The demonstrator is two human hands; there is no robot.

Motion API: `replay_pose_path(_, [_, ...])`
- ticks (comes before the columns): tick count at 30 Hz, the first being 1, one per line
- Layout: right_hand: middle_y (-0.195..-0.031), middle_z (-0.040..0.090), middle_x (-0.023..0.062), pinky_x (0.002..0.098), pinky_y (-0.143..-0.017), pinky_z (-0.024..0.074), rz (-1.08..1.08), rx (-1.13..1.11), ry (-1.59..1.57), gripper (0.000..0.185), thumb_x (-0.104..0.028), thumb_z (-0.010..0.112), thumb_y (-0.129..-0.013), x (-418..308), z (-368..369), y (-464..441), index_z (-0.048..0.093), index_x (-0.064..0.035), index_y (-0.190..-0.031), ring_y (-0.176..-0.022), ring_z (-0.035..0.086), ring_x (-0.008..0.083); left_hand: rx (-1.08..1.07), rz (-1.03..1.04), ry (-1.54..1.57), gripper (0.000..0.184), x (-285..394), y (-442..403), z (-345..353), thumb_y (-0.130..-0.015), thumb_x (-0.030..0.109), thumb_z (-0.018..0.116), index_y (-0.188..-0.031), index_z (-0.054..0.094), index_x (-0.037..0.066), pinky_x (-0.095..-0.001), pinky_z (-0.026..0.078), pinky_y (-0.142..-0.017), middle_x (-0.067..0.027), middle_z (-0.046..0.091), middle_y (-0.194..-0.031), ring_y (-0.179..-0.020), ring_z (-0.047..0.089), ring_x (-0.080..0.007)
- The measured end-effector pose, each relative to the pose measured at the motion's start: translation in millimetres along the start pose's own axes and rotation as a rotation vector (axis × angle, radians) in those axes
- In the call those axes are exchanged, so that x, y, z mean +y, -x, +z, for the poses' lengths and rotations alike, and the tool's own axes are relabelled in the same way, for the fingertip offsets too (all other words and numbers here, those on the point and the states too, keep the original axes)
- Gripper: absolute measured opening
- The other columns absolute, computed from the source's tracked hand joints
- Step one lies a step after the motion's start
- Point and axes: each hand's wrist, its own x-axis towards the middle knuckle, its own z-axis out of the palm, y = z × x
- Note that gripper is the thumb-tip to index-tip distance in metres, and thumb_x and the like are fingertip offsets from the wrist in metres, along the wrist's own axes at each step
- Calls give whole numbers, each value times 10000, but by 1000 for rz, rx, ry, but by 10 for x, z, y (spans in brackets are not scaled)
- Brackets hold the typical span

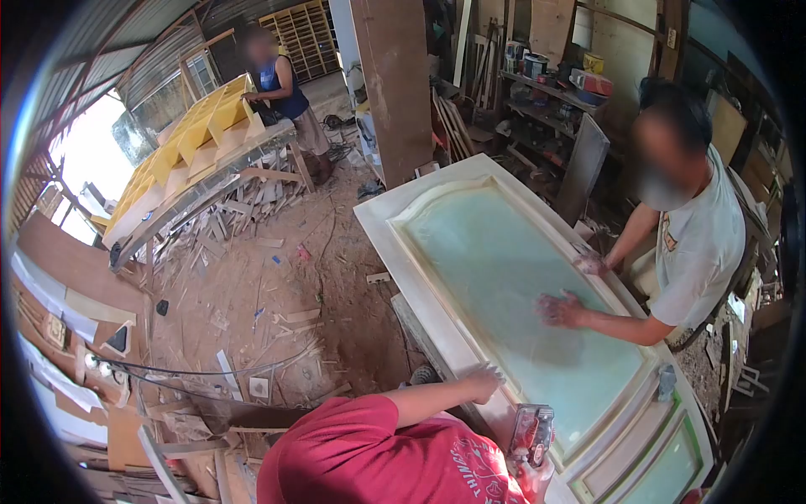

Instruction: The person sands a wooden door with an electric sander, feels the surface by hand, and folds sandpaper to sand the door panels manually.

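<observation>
door point(537, 349), cream-framed, its large arched panel point(478, 244) cloudy pale green

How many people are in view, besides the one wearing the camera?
2: one person beside the yellow frame, upper left; another person across the pale panel, right. Others may be hidden.

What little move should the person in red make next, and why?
Maybe slide the red tool slowly along the pale door frame: the tool is right by it, while another person's hand is spread over the blue-green panel.
</observation>
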Motion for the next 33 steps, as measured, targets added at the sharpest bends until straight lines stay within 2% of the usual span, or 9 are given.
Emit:
replay_pose_path(4, [-966,704,108,394,-629,519,-22,46,119,241,-62,756,-860,150,-128,-40,703,-66,-1096,-780,686,249,30,14,1,630,-66,-49,15,-852,98,697,-1478,643,51,-576,305,-1322,-186,594,-1586,-1531,500,-364])
replay_pose_path(13, [-1061,707,146,442,-688,537,-54,84,296,246,-97,766,-856,267,-158,-101,744,-105,-1101,-866,692,310,64,-110,-77,349,-460,-200,-55,-856,74,704,-1194,786,52,-554,446,-1214,-174,741,-1341,-1324,672,-348])
replay_pose_path(20, [-1136,709,177,480,-735,552,-56,194,385,252,-124,775,-853,272,-2,-128,775,-136,-1105,-933,697,358,16,-24,-55,386,-485,-380,-9,-803,59,761,-1185,776,10,-461,564,-1074,-213,750,-1285,-1265,707,-367])
replay_pose_path(25, [-1189,710,198,507,-768,562,-97,270,494,257,-143,781,-851,410,8,-71,798,-158,-1107,-980,701,392,165,116,11,386,-340,-446,193,-792,36,759,-1176,762,-8,-466,558,-1083,-227,746,-1263,-1255,704,-392])
replay_pose_path(27, [-1210,711,207,518,-781,566,-280,230,780,260,-151,783,-850,576,-55,12,807,-166,-1108,-999,702,406,113,108,79,376,-263,-376,90,-792,24,747,-1167,760,-12,-478,553,-1085,-240,742,-1254,-1244,700,-407])
replay_pose_path(29, [-1231,712,215,529,-794,571,-690,215,1314,263,-158,785,-849,771,-126,120,816,-175,-1110,-1018,704,420,-63,53,174,366,-216,-400,-29,-793,11,731,-1157,759,-15,-494,548,-1084,-254,734,-1251,-1230,696,-423])
replay_pose_path(30, [-1242,712,220,534,-801,573,-668,243,1353,264,-162,787,-849,865,-115,204,820,-179,-1110,-1028,704,427,21,147,205,330,-331,-448,152,-803,-3,699,-1128,754,-26,-525,554,-1055,-280,726,-1220,-1187,694,-453])
replay_pose_path(31, [-1109,730,198,541,-813,575,-806,347,1426,327,-177,831,-846,856,-40,211,795,-121,-1167,-966,707,445,18,147,251,289,-380,-451,171,-817,-15,670,-1094,749,-34,-536,559,-1036,-290,720,-1203,-1168,693,-464])
replay_pose_path(33, [-976,763,169,442,-834,583,9,538,553,477,-192,811,-816,288,449,384,729,-1,-1246,-877,728,292,92,201,279,269,-502,-426,238,-832,-39,638,-1077,748,-33,-532,560,-1035,-297,724,-1174,-1163,690,-472])
